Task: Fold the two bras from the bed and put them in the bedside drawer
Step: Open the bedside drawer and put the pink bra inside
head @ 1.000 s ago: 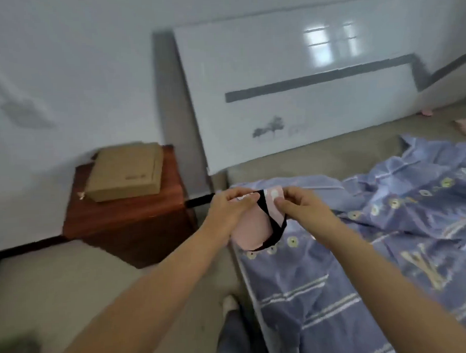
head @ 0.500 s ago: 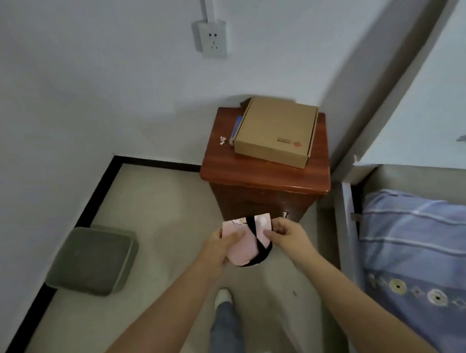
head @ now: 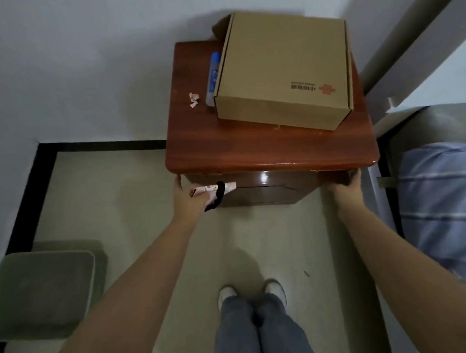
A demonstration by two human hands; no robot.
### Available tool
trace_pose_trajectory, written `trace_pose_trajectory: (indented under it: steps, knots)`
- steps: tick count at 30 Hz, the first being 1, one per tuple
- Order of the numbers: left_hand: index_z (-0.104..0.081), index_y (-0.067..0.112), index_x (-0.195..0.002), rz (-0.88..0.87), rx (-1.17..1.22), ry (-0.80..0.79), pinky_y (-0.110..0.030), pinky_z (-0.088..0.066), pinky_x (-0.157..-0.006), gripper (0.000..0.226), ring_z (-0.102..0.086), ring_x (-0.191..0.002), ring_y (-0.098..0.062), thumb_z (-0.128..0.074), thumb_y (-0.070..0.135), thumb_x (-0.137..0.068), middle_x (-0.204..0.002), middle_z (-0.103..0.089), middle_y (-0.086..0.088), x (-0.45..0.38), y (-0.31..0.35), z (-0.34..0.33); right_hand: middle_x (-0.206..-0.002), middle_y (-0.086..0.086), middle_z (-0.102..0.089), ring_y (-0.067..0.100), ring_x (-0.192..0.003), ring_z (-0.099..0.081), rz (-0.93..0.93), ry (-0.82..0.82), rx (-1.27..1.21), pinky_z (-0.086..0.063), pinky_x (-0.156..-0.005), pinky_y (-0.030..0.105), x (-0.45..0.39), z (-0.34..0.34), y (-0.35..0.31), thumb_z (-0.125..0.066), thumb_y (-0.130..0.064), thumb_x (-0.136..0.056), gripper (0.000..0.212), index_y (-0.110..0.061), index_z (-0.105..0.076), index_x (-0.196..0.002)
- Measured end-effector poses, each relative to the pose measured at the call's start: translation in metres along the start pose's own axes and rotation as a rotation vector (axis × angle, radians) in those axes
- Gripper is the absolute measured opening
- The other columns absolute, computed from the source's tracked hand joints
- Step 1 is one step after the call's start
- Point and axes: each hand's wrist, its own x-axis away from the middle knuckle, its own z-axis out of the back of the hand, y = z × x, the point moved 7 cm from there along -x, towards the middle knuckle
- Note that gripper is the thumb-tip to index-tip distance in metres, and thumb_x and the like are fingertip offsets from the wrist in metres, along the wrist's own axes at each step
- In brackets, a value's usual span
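The folded pink bra with black trim (head: 218, 190) is pinched in my left hand (head: 187, 196), which also touches the left front corner of the red-brown bedside cabinet (head: 265, 146), just under its top. My right hand (head: 345, 184) grips the cabinet's right front corner, its fingers curled under the top edge. The dark glossy drawer front (head: 264, 188) lies between my hands and looks closed. The second bra is not in view.
A cardboard box (head: 283, 66), a blue-white tube (head: 214, 76) and a crumpled pink scrap (head: 193, 98) sit on the cabinet top. A green-grey bin (head: 43, 286) stands on the floor at left. The bed with blue striped bedding (head: 439, 203) is at right. My feet (head: 253, 291) stand below.
I have turned from the bed and stepped up to the cabinet. My right hand let go of the bra and went to the cabinet's right corner; my left hand keeps the bra.
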Motion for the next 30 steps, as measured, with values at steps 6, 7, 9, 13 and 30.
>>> trace_pose_trajectory:
  steps: [6,7,9,13,30]
  knots:
    - [-0.053,0.005,-0.069,-0.174,0.017,0.114,-0.003,-0.042,-0.055,0.021,-0.058,-0.066,-0.003,-0.048,-0.014,-0.074,-0.089,-0.057,-0.010,-0.021,-0.003,-0.008,-0.139,0.012,-0.039,0.027,-0.126,-0.038,0.106,0.149,-0.210,-0.032,-0.102,0.037,-0.026,-0.006,0.004,-0.046,0.013,-0.073,0.076,-0.019,-0.020,-0.137]
    - [-0.053,0.005,-0.074,-0.182,0.028,0.122,-0.008,-0.045,-0.062,0.019,-0.060,-0.074,-0.011,-0.048,-0.014,-0.074,-0.092,-0.055,-0.014,-0.019,-0.003,-0.009,-0.137,0.013,-0.041,0.025,-0.123,-0.040,0.117,0.172,-0.191,-0.032,-0.099,0.034,-0.026,-0.004,0.006,-0.046,0.013,-0.073,0.074,-0.017,-0.022,-0.136]
    - [-0.055,-0.002,-0.091,-0.185,0.003,0.121,-0.002,-0.044,-0.061,0.023,-0.059,-0.065,0.006,-0.048,-0.014,-0.073,-0.085,-0.058,-0.016,-0.014,-0.010,-0.005,-0.129,0.012,-0.046,0.019,-0.110,-0.043,0.115,0.197,-0.107,-0.033,-0.092,0.032,-0.017,0.003,0.013,-0.048,0.010,-0.073,0.068,-0.013,-0.025,-0.133]
    - [-0.058,-0.005,-0.098,-0.024,-0.115,0.038,0.001,-0.037,-0.056,0.027,-0.056,-0.067,-0.004,-0.053,-0.012,-0.073,-0.084,-0.056,-0.014,0.022,-0.046,0.008,-0.117,0.015,-0.049,0.023,-0.099,-0.047,0.029,0.119,0.038,-0.038,-0.083,0.032,0.020,0.025,0.047,-0.056,0.001,-0.077,0.052,-0.008,-0.031,-0.122]
    - [-0.060,-0.003,-0.101,0.094,-0.349,0.059,-0.044,-0.044,-0.092,0.022,-0.050,-0.107,-0.037,-0.048,0.003,-0.082,-0.116,-0.053,-0.025,0.077,-0.050,-0.001,-0.146,0.015,-0.032,0.044,-0.138,-0.011,0.291,-0.088,1.322,0.007,-0.105,0.058,0.055,-0.019,0.073,-0.060,-0.023,-0.080,0.031,-0.013,-0.054,-0.109]
